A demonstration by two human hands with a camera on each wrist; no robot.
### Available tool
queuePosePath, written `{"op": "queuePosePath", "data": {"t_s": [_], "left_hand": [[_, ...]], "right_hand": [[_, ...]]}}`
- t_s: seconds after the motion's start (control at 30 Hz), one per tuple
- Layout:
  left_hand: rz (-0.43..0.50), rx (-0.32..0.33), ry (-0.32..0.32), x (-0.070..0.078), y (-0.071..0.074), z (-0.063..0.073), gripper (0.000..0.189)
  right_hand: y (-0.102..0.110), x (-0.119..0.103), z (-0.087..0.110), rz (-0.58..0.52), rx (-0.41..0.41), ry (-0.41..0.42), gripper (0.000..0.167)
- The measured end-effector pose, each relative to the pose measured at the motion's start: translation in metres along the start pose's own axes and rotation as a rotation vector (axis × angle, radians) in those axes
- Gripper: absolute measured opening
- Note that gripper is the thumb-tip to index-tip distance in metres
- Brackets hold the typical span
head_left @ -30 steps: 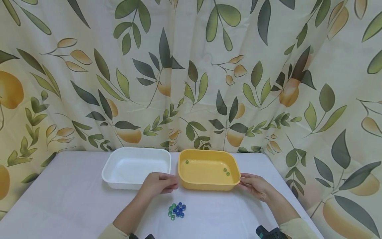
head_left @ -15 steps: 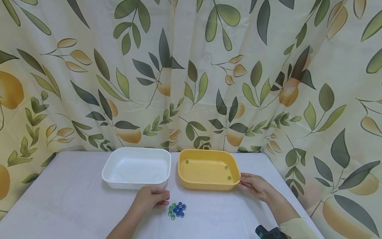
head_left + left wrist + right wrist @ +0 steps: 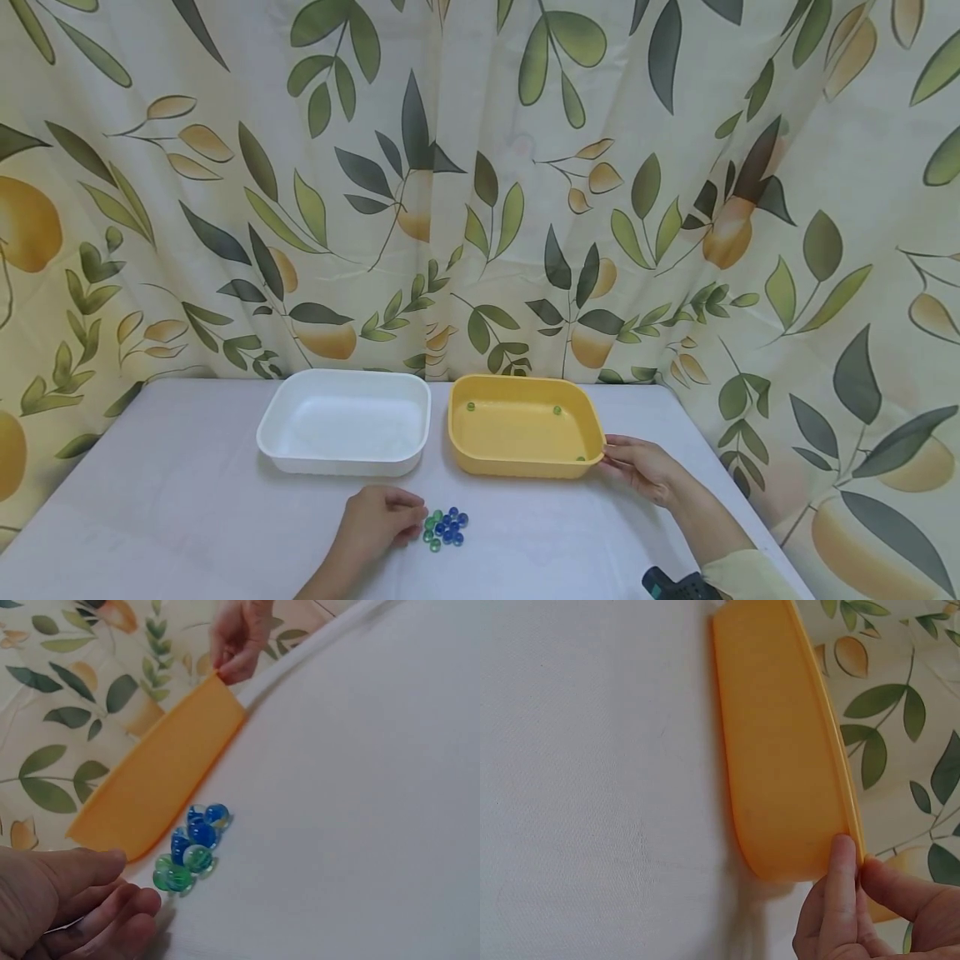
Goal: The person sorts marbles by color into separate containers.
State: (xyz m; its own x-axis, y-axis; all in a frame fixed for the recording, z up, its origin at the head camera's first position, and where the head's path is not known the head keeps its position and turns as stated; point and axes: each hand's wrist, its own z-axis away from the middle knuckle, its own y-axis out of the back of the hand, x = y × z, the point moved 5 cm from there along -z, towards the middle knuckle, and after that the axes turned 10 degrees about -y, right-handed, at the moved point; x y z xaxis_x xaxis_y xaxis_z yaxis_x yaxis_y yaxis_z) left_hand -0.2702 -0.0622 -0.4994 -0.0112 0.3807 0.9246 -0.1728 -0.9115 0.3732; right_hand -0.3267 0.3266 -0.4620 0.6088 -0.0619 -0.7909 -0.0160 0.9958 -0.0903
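In the head view, a yellow tray (image 3: 517,468) is seen resting on a white-covered worktop (image 3: 187,517), and three green marbles (image 3: 557,410) are contained in it: one near its back left corner, one toward its back right corner, and one near its front right corner. A white tray (image 3: 341,465) is set just to the left of the yellow tray, apart from it. In front of the yellow tray, near its left end, a cluster of blue and green marbles (image 3: 454,527) is gathered on the worktop. The left hand (image 3: 375,523) is held in front of the yellow tray and to its left, just beside the cluster. The yellow tray's right end is gripped by the right hand (image 3: 645,471). Behind the yellow tray, a curtain (image 3: 465,108) printed with leaves and fruit is hung.

In the left wrist view, the left hand's fingers (image 3: 139,904) are loosely bent, with a narrow gap shown between them and the thumb (image 3: 86,868). Whether any marble is touched cannot be told.

In the right wrist view, the yellow tray's rim is pinched between the right hand's thumb and fingers, and one fingertip is laid against its outer wall.
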Motion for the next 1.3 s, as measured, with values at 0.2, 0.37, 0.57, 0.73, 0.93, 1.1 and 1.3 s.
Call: {"op": "queuePosePath", "data": {"t_s": [0.2, 0.37, 0.57, 0.73, 0.93, 1.1, 1.3], "left_hand": [[-0.087, 0.016, -0.007, -0.002, -0.006, 0.003, 0.016], [-0.112, 0.017, -0.018, 0.001, -0.009, 0.004, 0.014], [-0.150, 0.033, -0.028, 0.002, -0.011, 0.004, 0.013], [-0.178, 0.034, -0.020, 0.002, -0.012, 0.002, 0.012], [-0.195, 0.029, -0.015, 0.003, -0.012, 0.002, 0.009], [-0.209, 0.025, -0.018, 0.003, -0.013, 0.001, 0.007], [-0.227, 0.024, -0.025, 0.002, -0.012, 0.001, 0.005]], "right_hand": [[-0.001, 0.000, 0.002, -0.003, -0.011, -0.002, 0.064], [-0.001, 0.000, 0.002, -0.008, -0.007, -0.009, 0.065], [-0.001, 0.001, 0.002, -0.001, -0.005, -0.008, 0.063], [-0.001, 0.001, 0.001, -0.001, 0.005, -0.005, 0.063], [0.000, 0.000, 0.000, 0.006, 0.011, -0.001, 0.065], [0.000, 0.001, 0.001, 0.003, 0.013, -0.005, 0.063], [0.000, 0.000, 0.001, 0.009, 0.010, -0.002, 0.065]]}}
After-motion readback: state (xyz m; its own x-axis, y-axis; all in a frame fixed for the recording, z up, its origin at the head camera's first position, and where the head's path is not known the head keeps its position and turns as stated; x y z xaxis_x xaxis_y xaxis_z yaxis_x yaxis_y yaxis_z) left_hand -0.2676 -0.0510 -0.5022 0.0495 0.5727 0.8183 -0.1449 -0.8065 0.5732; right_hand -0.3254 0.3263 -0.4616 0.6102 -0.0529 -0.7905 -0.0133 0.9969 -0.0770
